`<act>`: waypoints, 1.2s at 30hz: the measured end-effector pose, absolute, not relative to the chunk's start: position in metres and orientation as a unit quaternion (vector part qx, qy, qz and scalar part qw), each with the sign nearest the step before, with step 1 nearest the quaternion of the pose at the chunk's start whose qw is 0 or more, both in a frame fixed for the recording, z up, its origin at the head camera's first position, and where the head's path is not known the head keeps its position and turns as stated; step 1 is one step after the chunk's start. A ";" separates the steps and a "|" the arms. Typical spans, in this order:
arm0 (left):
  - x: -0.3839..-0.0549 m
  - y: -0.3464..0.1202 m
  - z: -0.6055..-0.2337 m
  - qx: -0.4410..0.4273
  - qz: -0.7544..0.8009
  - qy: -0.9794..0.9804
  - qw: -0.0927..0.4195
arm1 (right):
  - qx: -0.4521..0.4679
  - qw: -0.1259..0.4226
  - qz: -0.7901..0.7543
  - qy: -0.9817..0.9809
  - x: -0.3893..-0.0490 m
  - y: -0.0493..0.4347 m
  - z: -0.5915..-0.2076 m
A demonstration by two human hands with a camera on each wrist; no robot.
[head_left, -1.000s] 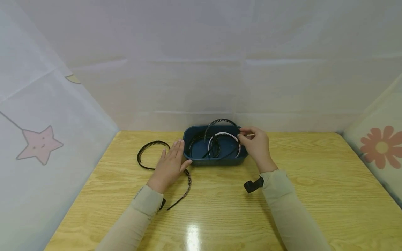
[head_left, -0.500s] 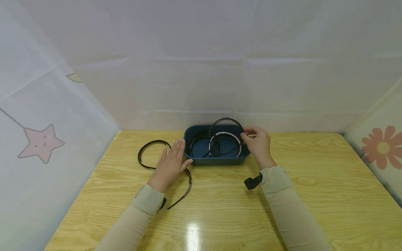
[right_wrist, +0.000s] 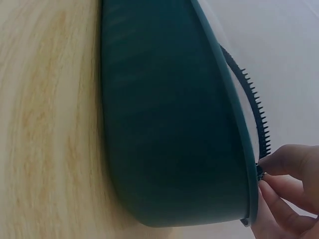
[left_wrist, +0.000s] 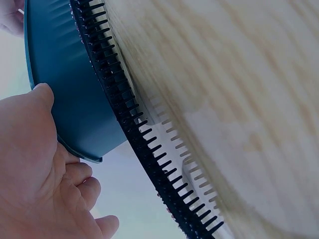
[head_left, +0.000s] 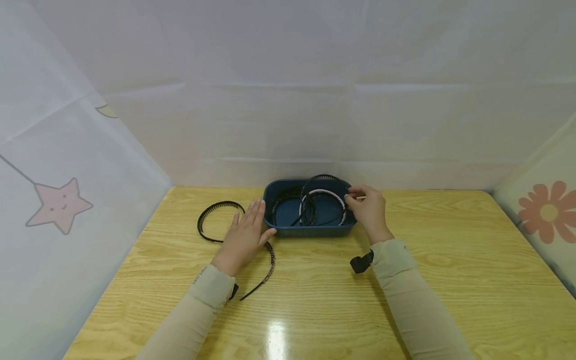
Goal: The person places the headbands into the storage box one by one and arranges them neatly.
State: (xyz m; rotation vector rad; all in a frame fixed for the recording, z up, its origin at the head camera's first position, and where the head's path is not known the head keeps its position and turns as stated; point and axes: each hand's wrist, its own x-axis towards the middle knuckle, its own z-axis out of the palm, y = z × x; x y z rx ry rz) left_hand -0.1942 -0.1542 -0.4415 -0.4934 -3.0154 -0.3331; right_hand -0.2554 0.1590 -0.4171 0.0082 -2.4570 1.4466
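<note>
A dark blue plastic box [head_left: 310, 231] stands at the back of the table with several hair bands inside, among them a black-and-white one [head_left: 327, 192]. At its right end my right hand [head_left: 368, 210] pinches a black toothed hair band [head_left: 324, 176], whose arch rises above the back rim. In the right wrist view, thumb and fingertips meet on that toothed hair band [right_wrist: 256, 109] just past the rim. My left hand [head_left: 243, 237] lies with straight fingers against the box's left end. The left wrist view has its thumb on the box wall [left_wrist: 75, 99].
Left of the box, one black toothed hair band [head_left: 202, 220] lies on the wooden table [head_left: 315, 290]. Another hair band [head_left: 271, 267] lies partly beneath my left hand and forearm. A pale cloth wall [head_left: 288, 125] rises behind the table's back edge.
The pinched hair band shifted slightly right and then sank lower into the box, with my right hand still on it. My left hand has stayed in place.
</note>
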 end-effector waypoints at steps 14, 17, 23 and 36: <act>-0.193 -0.153 -0.438 -0.160 -0.112 -0.980 0.027 | 0.014 0.161 0.471 -0.867 -0.253 0.157 -0.418; -0.192 -0.153 -0.437 -0.160 -0.111 -0.980 0.028 | 0.020 0.163 0.458 -0.873 -0.251 0.157 -0.418; -0.193 -0.154 -0.439 -0.160 -0.109 -0.981 0.030 | 0.036 0.150 0.451 -0.879 -0.244 0.157 -0.417; -0.195 -0.154 -0.443 -0.160 -0.113 -0.980 0.031 | 0.074 0.147 0.459 -0.873 -0.225 0.159 -0.418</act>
